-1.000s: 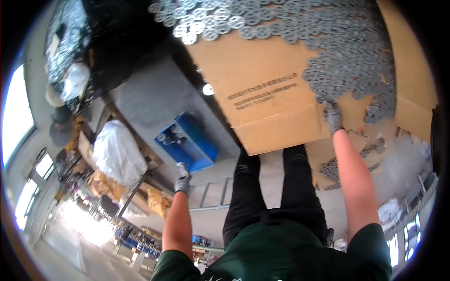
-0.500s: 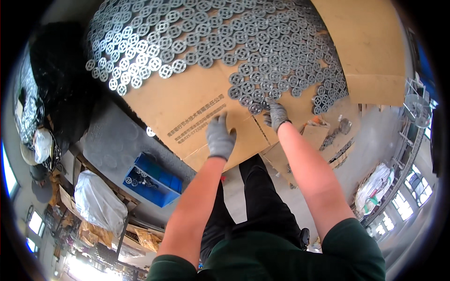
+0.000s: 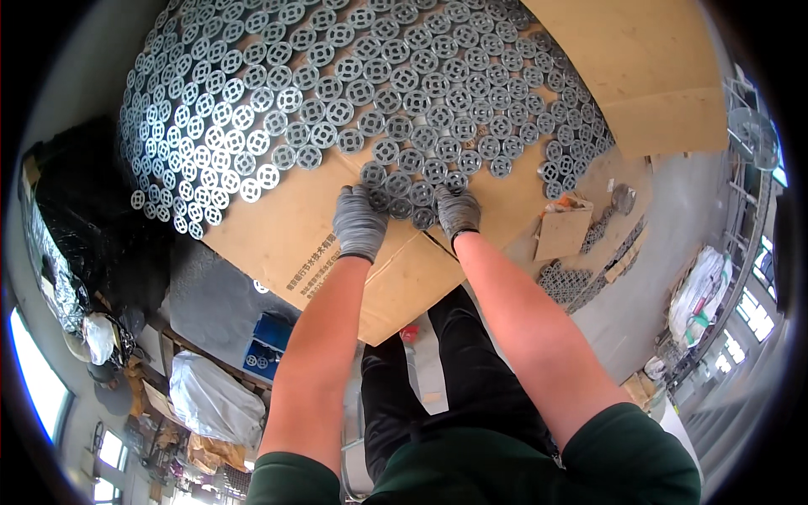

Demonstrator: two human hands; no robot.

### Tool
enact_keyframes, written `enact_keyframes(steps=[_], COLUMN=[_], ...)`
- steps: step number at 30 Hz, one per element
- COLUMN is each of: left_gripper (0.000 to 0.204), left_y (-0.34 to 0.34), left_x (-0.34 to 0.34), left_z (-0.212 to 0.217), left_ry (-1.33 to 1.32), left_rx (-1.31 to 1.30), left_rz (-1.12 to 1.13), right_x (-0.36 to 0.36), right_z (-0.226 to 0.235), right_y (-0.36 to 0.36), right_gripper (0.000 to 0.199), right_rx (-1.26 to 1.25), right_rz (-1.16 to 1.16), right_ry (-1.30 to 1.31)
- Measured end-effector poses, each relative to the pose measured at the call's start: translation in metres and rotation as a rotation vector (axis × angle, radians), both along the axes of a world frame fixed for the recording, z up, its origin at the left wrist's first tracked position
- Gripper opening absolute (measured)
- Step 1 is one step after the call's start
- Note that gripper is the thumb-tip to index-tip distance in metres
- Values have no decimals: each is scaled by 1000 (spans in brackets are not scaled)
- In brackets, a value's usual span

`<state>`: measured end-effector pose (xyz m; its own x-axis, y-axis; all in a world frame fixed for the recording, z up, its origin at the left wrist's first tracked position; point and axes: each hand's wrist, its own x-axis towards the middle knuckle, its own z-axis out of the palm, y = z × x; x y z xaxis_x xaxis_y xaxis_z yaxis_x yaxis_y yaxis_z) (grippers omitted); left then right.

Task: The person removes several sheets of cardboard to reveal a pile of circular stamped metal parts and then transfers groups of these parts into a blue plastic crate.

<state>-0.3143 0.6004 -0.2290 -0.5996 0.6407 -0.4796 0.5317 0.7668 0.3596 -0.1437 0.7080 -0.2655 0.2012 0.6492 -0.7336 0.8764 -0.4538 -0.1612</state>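
Note:
Many round perforated metal discs [image 3: 370, 93] lie flat in rows on a large sheet of brown cardboard [image 3: 295, 244]. My left hand [image 3: 359, 220], in a grey glove, rests palm down on the discs at the near edge of the field. My right hand [image 3: 457, 210], also gloved, presses on neighbouring discs just to its right. Both hands lie flat with fingers spread over the discs; neither grips one that I can see. The discs under the palms are hidden.
A second cardboard sheet [image 3: 648, 67] lies at the far right. A small cardboard piece [image 3: 562, 234] and more loose discs [image 3: 568, 282] sit on the grey floor to the right. A blue crate [image 3: 265, 345], a black plastic-covered heap [image 3: 93, 227] and white bags [image 3: 215, 404] stand left.
My left hand rose from beside my body onto the cardboard, then both hands moved forward onto the near row of discs. My view tilted further over the disc field.

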Motion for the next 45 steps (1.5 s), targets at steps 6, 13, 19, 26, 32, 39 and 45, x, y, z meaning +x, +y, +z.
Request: enact_keyframes(steps=[6, 13, 19, 26, 32, 39, 45], left_gripper=[48, 48, 47, 39, 44, 17, 16], left_y=[14, 31, 14, -24, -243, -465, -601], left_x=[-11, -13, 19, 12, 86, 144, 122], left_z=[32, 63, 27, 26, 64, 168, 96], left_ry=[-122, -236, -1044, -1006, -1103, -1133, -537], left_rx=[20, 4, 411, 395, 468, 616, 1285], left_rz=[-112, -116, 999, 1163, 1344, 2313, 2514], right_x=[24, 42, 16, 21, 14, 12, 10], right_z=[24, 22, 56, 116, 188, 181, 168], right_y=[8, 7, -11, -54, -185, -282, -289], right_gripper=[53, 22, 19, 14, 23, 33, 17], right_rx=[54, -204, -180, -190, -481, -1018, -935], right_rz=[27, -850, -1070, -857, -760, -15, 132], right_ry=[-2, 792, 983, 912, 831, 379, 419])
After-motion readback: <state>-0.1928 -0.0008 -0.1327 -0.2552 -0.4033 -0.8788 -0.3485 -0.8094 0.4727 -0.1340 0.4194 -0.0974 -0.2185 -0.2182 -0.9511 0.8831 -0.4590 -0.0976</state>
